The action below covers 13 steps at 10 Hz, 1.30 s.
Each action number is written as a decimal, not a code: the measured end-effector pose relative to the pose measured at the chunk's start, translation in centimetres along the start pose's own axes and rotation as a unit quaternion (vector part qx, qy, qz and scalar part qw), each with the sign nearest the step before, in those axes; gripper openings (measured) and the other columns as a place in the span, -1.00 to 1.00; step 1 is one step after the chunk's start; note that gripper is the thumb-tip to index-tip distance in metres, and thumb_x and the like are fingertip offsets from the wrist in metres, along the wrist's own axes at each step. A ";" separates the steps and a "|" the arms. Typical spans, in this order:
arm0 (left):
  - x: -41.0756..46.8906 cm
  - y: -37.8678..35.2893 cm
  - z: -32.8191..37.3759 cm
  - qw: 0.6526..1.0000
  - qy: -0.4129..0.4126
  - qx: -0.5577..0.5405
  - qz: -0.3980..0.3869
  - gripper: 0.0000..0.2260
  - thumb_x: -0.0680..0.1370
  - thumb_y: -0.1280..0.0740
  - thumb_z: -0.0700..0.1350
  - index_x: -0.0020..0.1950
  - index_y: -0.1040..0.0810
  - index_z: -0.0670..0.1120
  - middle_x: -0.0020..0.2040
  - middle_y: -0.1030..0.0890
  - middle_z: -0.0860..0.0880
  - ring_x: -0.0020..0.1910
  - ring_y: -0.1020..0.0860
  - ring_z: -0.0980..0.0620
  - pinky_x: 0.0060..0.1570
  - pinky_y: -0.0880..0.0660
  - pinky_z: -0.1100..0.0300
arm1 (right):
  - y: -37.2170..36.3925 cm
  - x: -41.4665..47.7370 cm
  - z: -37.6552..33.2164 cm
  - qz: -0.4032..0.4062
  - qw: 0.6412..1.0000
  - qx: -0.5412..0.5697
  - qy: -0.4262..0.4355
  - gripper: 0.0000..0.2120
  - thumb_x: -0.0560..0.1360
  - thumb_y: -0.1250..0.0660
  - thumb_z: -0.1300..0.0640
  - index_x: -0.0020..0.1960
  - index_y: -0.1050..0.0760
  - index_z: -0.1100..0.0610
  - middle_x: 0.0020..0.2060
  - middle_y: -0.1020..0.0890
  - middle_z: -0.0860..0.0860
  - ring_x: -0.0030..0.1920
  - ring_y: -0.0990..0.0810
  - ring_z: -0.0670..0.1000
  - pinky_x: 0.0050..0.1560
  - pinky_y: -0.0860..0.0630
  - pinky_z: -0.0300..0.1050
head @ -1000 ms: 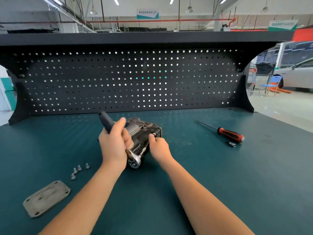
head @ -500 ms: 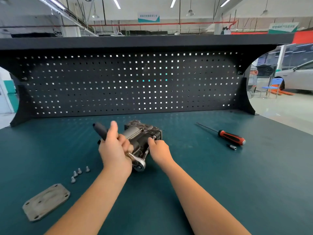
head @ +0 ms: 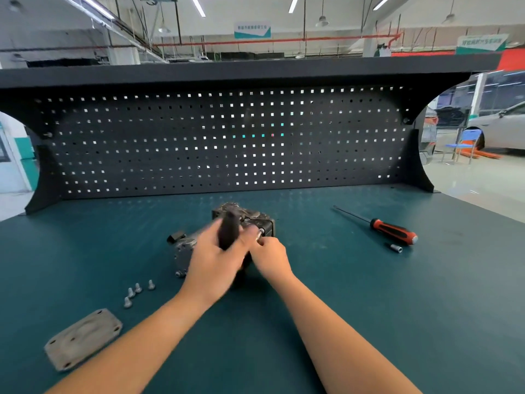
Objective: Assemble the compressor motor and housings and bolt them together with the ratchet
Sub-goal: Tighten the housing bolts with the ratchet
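Note:
The dark metal compressor (head: 184, 251) lies on the green bench top, partly hidden behind both hands. My left hand (head: 216, 265) grips the black handle of the ratchet (head: 228, 231), which is blurred and points away from me over the compressor. My right hand (head: 271, 258) pinches something small and silvery at the compressor's right end; what it is I cannot tell. The ratchet head is hidden by my hands. Several loose bolts (head: 137, 290) lie left of the compressor, and a grey cover plate (head: 82, 338) sits nearer the front left.
A red-and-black screwdriver (head: 393, 230) lies to the right with a small socket bit (head: 395, 247) beside it. A black pegboard (head: 221, 137) with a shelf above closes the back of the bench. The bench's right edge runs diagonally past the screwdriver.
My left hand has swung the ratchet handle from the left to the right over the compressor. The compressor's left end now shows. My right hand stays at the right end.

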<state>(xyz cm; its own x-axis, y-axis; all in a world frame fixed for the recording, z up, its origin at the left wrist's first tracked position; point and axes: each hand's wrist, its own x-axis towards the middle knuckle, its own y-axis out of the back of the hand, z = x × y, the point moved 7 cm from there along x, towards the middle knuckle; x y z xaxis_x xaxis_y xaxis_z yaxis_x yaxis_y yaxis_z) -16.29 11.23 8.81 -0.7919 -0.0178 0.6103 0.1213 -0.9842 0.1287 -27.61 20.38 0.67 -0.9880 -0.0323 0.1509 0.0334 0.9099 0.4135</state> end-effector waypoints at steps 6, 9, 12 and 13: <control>-2.5 -3.1 -0.6 0.859 -0.226 0.363 -0.281 -0.83 0.44 -0.38 -0.09 -0.24 -0.39 0.01 -0.40 -0.51 0.04 -0.41 -0.45 0.08 -0.39 -0.32 0.25 | 1.0 0.4 1.2 0.071 0.997 0.022 0.009 -0.52 0.59 -0.13 -0.07 -0.42 -0.20 0.13 -0.46 -0.37 -0.02 -0.37 -0.35 0.00 -0.41 -0.20 -0.14; 2.5 4.3 -4.1 0.884 0.214 -0.360 0.207 -0.67 0.57 -0.25 -0.10 -0.33 -0.19 -0.02 -0.58 -0.18 0.10 -0.66 -0.13 0.19 -0.67 -0.11 0.35 | 1.5 1.5 2.7 0.010 0.990 0.141 0.030 -0.54 0.53 -0.29 0.13 0.40 -0.31 0.08 0.28 -0.45 -0.04 0.34 -0.37 -0.04 0.27 -0.31 -0.19; 1.1 5.4 -2.8 0.937 0.193 -0.269 0.113 -0.65 0.56 -0.22 -0.09 -0.39 -0.19 -0.03 -0.59 -0.16 0.10 -0.69 -0.10 0.21 -0.69 -0.10 0.40 | 2.6 3.6 2.7 -0.068 0.984 0.140 0.091 -0.58 0.49 -0.34 0.29 0.33 -0.40 0.16 0.12 -0.56 -0.09 0.22 -0.52 -0.06 0.06 -0.41 -0.46; 0.9 5.7 -2.9 0.925 0.213 -0.290 0.122 -0.65 0.57 -0.20 -0.08 -0.39 -0.19 -0.04 -0.60 -0.16 0.10 -0.70 -0.11 0.21 -0.70 -0.08 0.41 | 2.9 3.9 2.8 -0.039 0.986 0.125 0.102 -0.59 0.48 -0.36 0.28 0.32 -0.43 0.20 0.12 -0.59 0.00 0.19 -0.55 -0.03 0.18 -0.43 -0.30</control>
<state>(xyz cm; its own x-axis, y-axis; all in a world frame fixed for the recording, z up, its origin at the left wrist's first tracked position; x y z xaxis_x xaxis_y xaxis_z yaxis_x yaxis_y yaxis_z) -18.05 5.14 7.82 -0.9625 -0.1977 0.1857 0.0841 -0.8686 -0.4884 -31.83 24.09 -0.06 -0.9343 -0.1649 0.3162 -0.1041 0.9742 0.2004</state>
